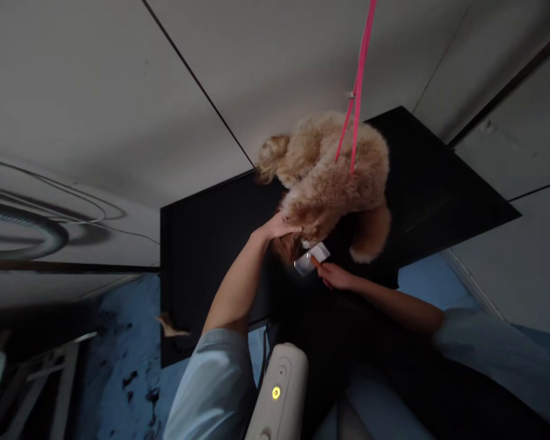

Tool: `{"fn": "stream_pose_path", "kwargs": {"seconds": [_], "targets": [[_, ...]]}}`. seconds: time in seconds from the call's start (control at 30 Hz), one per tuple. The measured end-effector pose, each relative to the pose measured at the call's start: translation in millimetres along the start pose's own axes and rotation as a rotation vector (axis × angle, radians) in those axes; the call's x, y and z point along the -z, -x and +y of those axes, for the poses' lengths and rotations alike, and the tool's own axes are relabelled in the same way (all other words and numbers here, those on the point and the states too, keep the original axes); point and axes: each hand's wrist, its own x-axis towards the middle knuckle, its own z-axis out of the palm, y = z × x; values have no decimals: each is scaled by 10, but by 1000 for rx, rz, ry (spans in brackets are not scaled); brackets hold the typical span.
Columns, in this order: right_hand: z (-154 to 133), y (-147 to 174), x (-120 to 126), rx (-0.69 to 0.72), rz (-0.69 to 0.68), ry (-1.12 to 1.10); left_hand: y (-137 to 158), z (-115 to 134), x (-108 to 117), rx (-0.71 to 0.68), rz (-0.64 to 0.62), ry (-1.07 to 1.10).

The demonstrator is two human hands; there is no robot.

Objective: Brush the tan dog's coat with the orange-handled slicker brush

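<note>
A curly-haired, light brown dog (334,159) stands on a black table (211,244), with two pink straps (360,85) running up from its body. My left hand (282,227) is closed around a darker, furry part of the dog at its lower left; which body part this is, I cannot tell. In my right hand (337,276) is a pet brush (312,258) with an orange handle and a pale, flat head. The brush head is close beside the fur under my left hand; whether it touches is unclear. Some of my left fingers are hidden by fur.
A pale device (277,391) with a lit yellow button rises in the foreground. A tuft of brown fur (170,326) lies at the table's left edge. A grey hose (32,238) and cables hang at left. White wall panels (96,73) stand behind the table.
</note>
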Motion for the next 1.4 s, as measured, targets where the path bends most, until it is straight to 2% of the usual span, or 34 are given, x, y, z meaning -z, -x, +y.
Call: {"fn": "stream_pose_path", "kwargs": {"seconds": [0.07, 0.17, 0.23, 0.27, 0.33, 0.4, 0.43, 0.5, 0.57, 0.6, 0.63, 0.7, 0.77, 0.8, 0.83, 0.9, 0.93, 0.97, 1.0, 1.07, 1.13, 1.17, 1.2, 1.3, 1.33, 1.4], "targets": [[17, 57, 13, 48, -15, -19, 15, -48, -27, 8, 2, 83], [-54, 46, 86, 217, 176, -87, -17, -110, -107, -6, 61, 96], [-69, 42, 55, 188, 201, -37, -55, -125, -151, -43, 97, 69], [-48, 68, 6, 131, 136, 17, -70, -125, -164, -54, 119, 50], [27, 170, -109, 43, -95, 152, -86, -118, -180, -58, 148, 6], [68, 271, -160, 61, -223, 234, -87, -110, -192, -81, 149, 3], [54, 291, -144, 91, -207, 244, -84, -105, -201, -100, 153, 14], [-32, 244, -61, 158, 3, 185, -81, -96, -224, -131, 161, 40], [-116, 140, -3, 131, 202, 113, -85, -92, -249, -112, 160, 56], [-128, 103, -10, 89, 239, 99, -89, -95, -260, -104, 159, 57], [-115, 90, -43, 28, 205, 102, -96, -101, -270, -106, 154, 54], [-36, 135, -146, -87, -24, 138, -111, -121, -282, -131, 162, 31], [28, 211, -198, -83, -231, 155, -124, -139, -291, -164, 178, -1], [25, 230, -181, -41, -253, 143, -127, -143, -295, -166, 190, -19], [-6, 226, -135, 25, -194, 116, -128, -142, -301, -156, 211, -39], [-118, 160, -11, 126, 69, 50, -122, -121, -312, -72, 256, -101], [-173, 118, 37, 123, 168, 35, -118, -105, -318, -1, 269, -141], [-212, 87, 58, 91, 207, 34, -113, -88, -322, 69, 277, -180], [-230, 76, 50, 42, 187, 45, -108, -73, -326, 127, 275, -216], [-209, 113, -24, -68, 21, 80, -104, -54, -329, 188, 256, -258], [-176, 175, -83, -77, -124, 76, -106, -51, -329, 184, 256, -267], [-179, 189, -76, -43, -138, 58, -109, -49, -329, 184, 256, -270], [-198, 186, -44, 16, -92, 30, -111, -45, -329, 178, 260, -274], [-277, 105, 106, 129, 234, -7, -111, 3, -334, 176, 268, -342], [-275, 89, 130, 109, 285, 6, -108, 31, -339, 179, 260, -381], [-210, 125, 103, 17, 234, 38, -100, 94, -353, 211, 231, -476]]}}
